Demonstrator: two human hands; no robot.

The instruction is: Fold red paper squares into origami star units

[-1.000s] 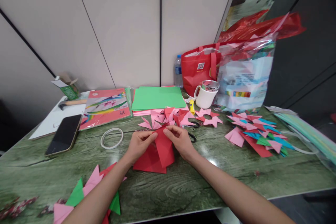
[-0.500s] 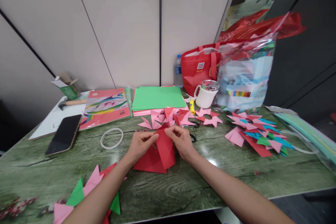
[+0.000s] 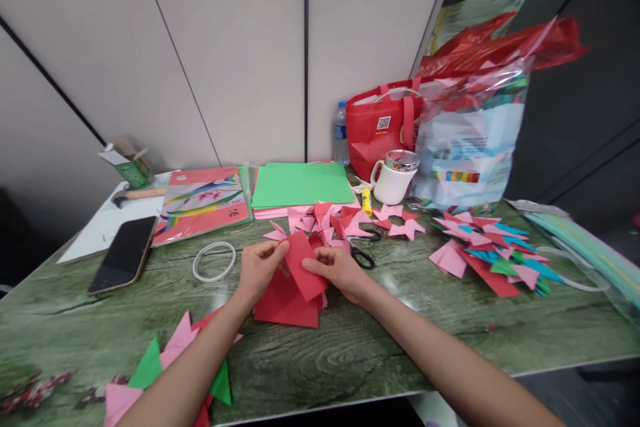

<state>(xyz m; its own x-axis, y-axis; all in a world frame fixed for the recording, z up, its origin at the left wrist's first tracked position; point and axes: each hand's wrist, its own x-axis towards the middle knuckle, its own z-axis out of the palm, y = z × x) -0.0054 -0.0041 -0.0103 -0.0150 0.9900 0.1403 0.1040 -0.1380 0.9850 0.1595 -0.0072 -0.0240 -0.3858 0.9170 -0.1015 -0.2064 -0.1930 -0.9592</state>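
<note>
My left hand (image 3: 260,268) and my right hand (image 3: 339,269) both pinch a folded red paper piece (image 3: 303,268), held a little above a small stack of red paper squares (image 3: 284,305) on the green table (image 3: 350,353). The left fingers grip its upper left edge, the right fingers its lower right side. Just behind lie several folded pink and red paper shapes (image 3: 325,220) and black-handled scissors (image 3: 361,256).
A white ring (image 3: 214,261), a phone (image 3: 123,253) and a paper pack (image 3: 204,201) lie left. Green sheets (image 3: 301,185), a glue stick (image 3: 367,201), a white mug (image 3: 392,180), a red bag (image 3: 381,128) and a plastic bag (image 3: 465,147) stand behind. Folded shapes pile at right (image 3: 487,255) and near left (image 3: 170,360).
The red piece has been turned and tilted left between my fingers. My right hand has dropped lower on it, and the scissors behind it now show.
</note>
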